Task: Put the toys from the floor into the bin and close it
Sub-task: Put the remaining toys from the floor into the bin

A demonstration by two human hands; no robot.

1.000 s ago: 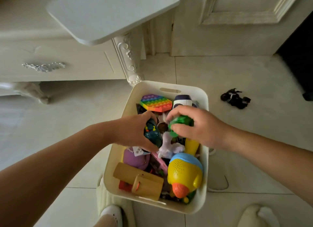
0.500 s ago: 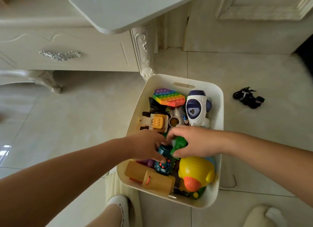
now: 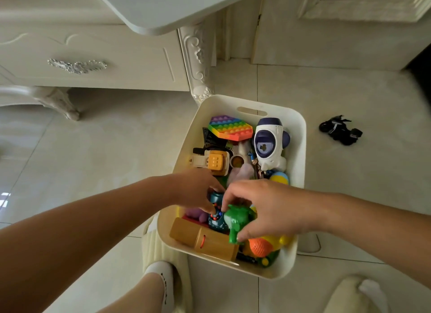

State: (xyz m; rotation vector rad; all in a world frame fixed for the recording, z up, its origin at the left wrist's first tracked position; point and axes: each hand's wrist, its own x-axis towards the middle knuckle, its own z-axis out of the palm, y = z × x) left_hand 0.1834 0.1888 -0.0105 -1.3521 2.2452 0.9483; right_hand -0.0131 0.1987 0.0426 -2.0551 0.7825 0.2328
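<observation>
Head view: the open bin (image 3: 300,149) runs lengthwise away from the person. At its near end the right hand (image 3: 268,210) pinches a green toy (image 3: 238,219) pointing lengthwise at the near rim. The left hand (image 3: 193,191) grips a teal toy (image 3: 215,220). A black toy (image 3: 340,130) lies right of the bin.
</observation>
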